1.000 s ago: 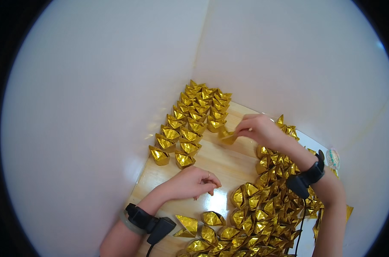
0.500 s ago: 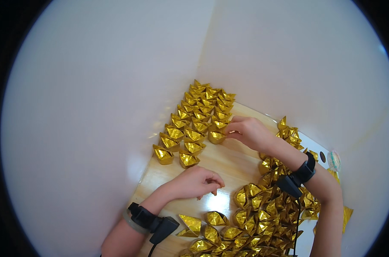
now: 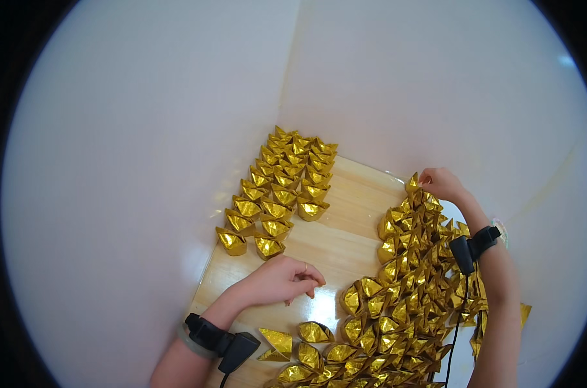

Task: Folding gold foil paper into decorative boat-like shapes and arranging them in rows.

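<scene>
Handcraft table in an indoor corner; home or workshop, we cannot tell.
We list: one glossy wood-grain tabletop (image 3: 338, 240), beneath the left fingers (image 3: 313, 273); one plain pale wall (image 3: 138, 168) to their left; a second pale wall (image 3: 429, 84) beyond the right fingers (image 3: 426, 176); gold-foil pieces (image 3: 247, 207), folded, in rows ahead of the left fingers; a crowded gold-foil batch (image 3: 389, 324) nearer us than the right.
</scene>
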Demonstrator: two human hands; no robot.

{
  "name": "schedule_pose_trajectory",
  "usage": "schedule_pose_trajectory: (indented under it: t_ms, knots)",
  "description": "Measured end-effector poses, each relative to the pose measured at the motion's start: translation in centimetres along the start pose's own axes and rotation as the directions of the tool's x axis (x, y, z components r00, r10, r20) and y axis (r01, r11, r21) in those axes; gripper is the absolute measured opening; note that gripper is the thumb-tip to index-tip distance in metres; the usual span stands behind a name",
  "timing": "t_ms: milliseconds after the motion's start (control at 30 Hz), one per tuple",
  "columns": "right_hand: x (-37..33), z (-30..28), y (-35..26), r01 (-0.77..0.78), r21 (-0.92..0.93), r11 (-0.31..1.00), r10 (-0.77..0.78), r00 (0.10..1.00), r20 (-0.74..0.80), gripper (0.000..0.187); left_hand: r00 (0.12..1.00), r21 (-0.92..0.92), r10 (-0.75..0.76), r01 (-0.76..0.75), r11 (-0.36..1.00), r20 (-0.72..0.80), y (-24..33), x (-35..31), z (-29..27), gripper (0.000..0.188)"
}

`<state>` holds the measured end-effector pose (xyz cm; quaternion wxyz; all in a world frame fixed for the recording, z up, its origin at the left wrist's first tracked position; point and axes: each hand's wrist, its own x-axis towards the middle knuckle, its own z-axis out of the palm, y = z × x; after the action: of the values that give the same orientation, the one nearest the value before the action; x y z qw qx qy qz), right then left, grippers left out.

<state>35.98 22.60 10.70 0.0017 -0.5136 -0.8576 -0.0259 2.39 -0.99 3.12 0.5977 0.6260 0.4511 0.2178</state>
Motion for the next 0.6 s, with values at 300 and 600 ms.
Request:
schedule_pose_trajectory:
  t_ms: [300,600]
  knots:
    - [1.3,2.5,2.0,-0.168,-0.041,0.985,0.168,0.986,0.019,0.018,1.0,0.01,0.0,0.0,1.0,-0.025,0.1,-0.1,0.0,0.023]
    - [-1.2,-1.0,-5.5,0.151,0.239,0.959,-0.089,0.963,-0.254,0.01,1.0,0.017,0.025,-0.025,1.0,-0.009,0.0,-0.3,-0.2,0.024]
